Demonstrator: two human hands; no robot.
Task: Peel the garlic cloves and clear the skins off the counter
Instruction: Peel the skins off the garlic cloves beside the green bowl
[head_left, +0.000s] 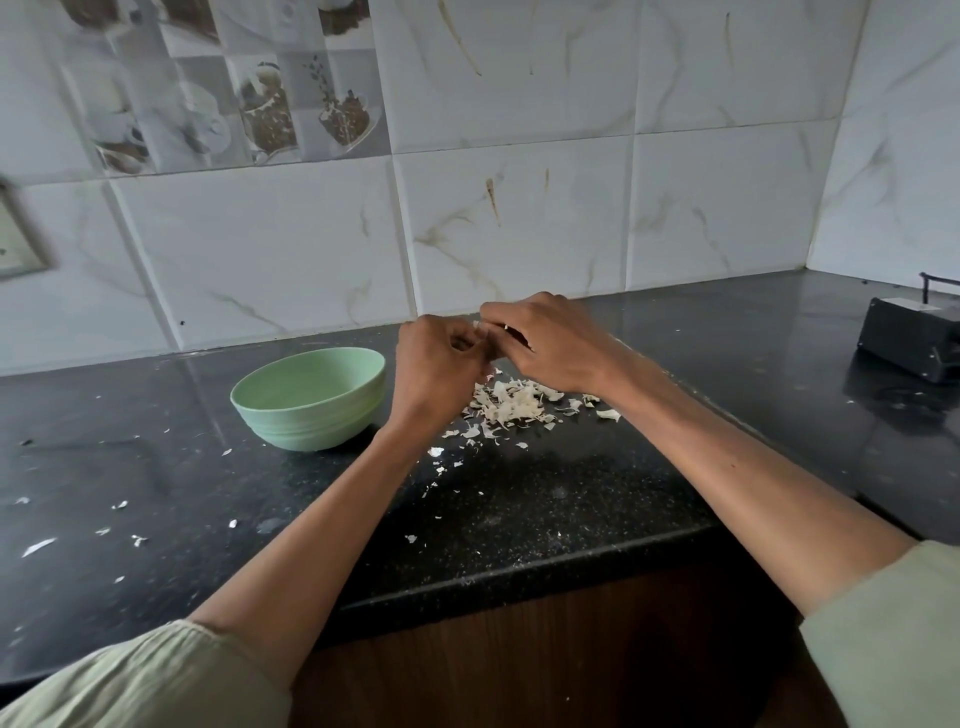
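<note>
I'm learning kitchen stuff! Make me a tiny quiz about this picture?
1. True or false: the green bowl sits left of the pile of skins.
2. Where are both hands? A) inside the bowl B) together above the skins C) flat on the counter
3. What colour is the counter?

Key: 1 true. 2 B: the left hand and right hand meet above the pile. 3 black.
</note>
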